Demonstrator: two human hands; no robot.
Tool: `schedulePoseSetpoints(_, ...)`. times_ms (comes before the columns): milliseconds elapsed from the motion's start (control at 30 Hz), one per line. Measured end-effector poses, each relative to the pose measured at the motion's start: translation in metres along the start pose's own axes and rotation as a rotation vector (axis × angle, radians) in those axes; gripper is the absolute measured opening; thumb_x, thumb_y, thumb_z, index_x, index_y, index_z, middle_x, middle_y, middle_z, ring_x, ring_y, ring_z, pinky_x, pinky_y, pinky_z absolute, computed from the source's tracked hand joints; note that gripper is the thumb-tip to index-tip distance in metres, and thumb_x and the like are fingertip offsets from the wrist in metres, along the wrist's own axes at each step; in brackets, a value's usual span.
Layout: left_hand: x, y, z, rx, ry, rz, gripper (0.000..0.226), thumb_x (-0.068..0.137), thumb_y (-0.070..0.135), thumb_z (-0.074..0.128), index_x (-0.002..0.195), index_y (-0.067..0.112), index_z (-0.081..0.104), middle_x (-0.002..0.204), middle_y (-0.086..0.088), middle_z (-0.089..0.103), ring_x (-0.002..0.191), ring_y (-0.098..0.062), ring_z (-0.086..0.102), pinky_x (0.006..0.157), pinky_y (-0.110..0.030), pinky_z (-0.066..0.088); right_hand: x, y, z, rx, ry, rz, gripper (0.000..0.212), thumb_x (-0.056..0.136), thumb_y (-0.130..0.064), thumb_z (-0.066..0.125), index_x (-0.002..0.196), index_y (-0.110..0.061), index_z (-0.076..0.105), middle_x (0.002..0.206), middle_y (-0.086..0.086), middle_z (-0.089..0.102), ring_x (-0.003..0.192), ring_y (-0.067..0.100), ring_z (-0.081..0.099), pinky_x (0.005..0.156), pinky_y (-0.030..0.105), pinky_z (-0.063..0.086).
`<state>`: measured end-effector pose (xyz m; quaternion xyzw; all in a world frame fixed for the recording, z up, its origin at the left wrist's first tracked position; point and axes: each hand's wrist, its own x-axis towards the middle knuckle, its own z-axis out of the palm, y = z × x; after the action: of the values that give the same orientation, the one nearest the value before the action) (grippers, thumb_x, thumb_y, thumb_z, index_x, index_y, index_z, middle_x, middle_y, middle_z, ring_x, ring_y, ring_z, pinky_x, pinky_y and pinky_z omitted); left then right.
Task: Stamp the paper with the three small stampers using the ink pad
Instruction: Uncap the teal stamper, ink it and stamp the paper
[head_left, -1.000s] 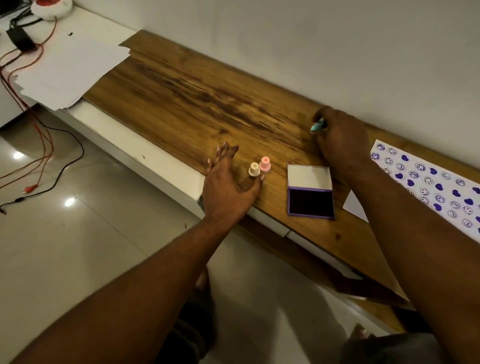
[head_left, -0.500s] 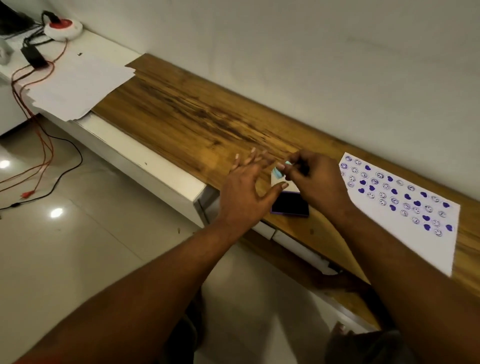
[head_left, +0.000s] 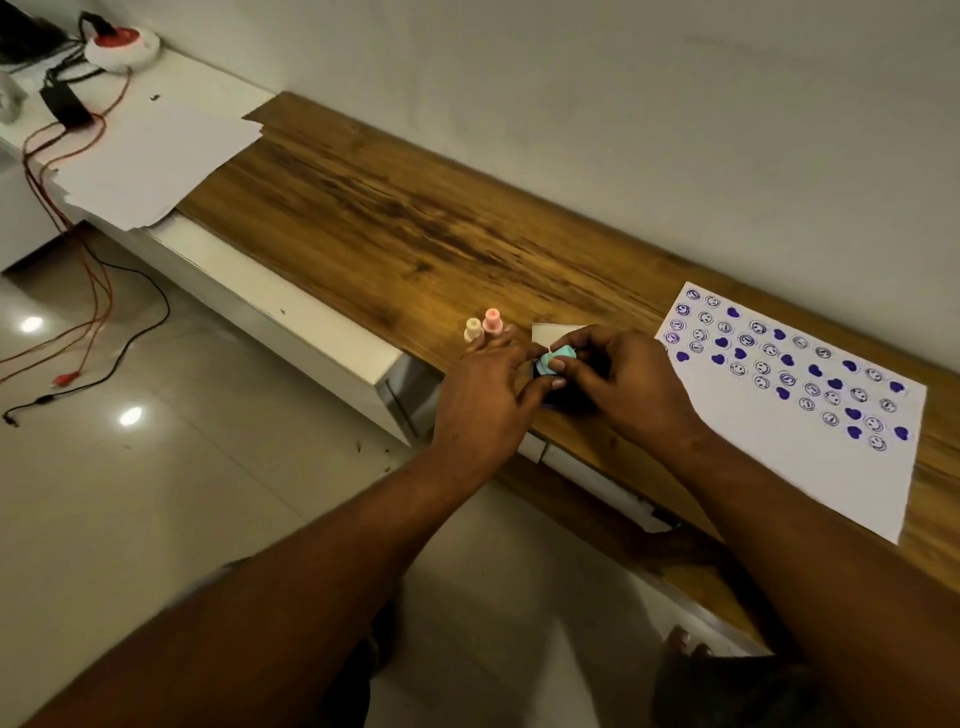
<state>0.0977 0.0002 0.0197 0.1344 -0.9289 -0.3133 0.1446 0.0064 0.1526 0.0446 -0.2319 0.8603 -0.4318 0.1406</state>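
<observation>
A small teal stamper (head_left: 556, 359) is held between the fingertips of my left hand (head_left: 485, 400) and my right hand (head_left: 631, 387), just above the open ink pad (head_left: 556, 332), which my hands mostly hide. A cream stamper (head_left: 472, 329) and a pink stamper (head_left: 491, 320) stand upright on the wooden shelf (head_left: 395, 228), just left of my left hand. The white paper (head_left: 789, 415), covered with several purple smiley and heart prints, lies to the right of my right hand.
A stack of blank white sheets (head_left: 150, 156) lies at the shelf's far left end. Beyond it are a white and red round device (head_left: 122, 47), a black adapter and red and black cables (head_left: 78, 249) trailing onto the tiled floor. A wall runs behind the shelf.
My right hand has brought the teal stamper from the back of the shelf to above the ink pad. My left hand has moved right and joined it on the stamper.
</observation>
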Motion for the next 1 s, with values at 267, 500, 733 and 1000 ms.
schedulePoseSetpoints(267,0.021,-0.02,0.006,-0.015,-0.084,0.007,0.041,0.098,0.049,0.068,0.131,0.024,0.072,0.111,0.006,0.076,0.079,-0.001,0.061,0.065,-0.023,0.046,0.021,0.012,0.012,-0.155,-0.013,-0.14,0.024,0.1,-0.031,0.068,0.121,-0.022,0.074,0.114,-0.002,0.077,0.097,0.008,0.069,0.083,0.019,0.054)
schedulePoseSetpoints(500,0.014,-0.035,0.008,-0.118,-0.069,-0.042,0.038,0.098,0.041,0.071,0.13,0.02,0.071,0.113,0.002,0.078,0.093,-0.009,0.07,0.078,-0.029,0.055,0.027,0.01,0.027,-0.274,-0.063,-0.197,0.026,0.101,-0.03,0.064,0.124,-0.021,0.071,0.117,0.0,0.074,0.099,0.013,0.064,0.085,0.026,0.05)
schedulePoseSetpoints(733,0.014,-0.048,0.008,-0.184,-0.085,-0.04,0.032,0.099,0.038,0.07,0.125,0.019,0.073,0.11,0.005,0.077,0.095,-0.009,0.071,0.083,-0.043,0.06,0.026,0.001,0.033,-0.369,-0.089,-0.209,0.027,0.101,-0.028,0.064,0.127,-0.021,0.07,0.121,0.002,0.073,0.107,0.019,0.065,0.091,0.031,0.051)
schedulePoseSetpoints(1000,0.009,-0.063,0.018,-0.16,-0.088,0.025,0.035,0.098,0.041,0.068,0.129,0.023,0.072,0.126,0.002,0.075,0.111,-0.01,0.067,0.088,-0.037,0.059,0.029,0.004,0.015,-0.326,-0.071,-0.244,0.029,0.102,-0.02,0.063,0.13,-0.016,0.068,0.128,0.005,0.07,0.116,0.022,0.064,0.099,0.04,0.053)
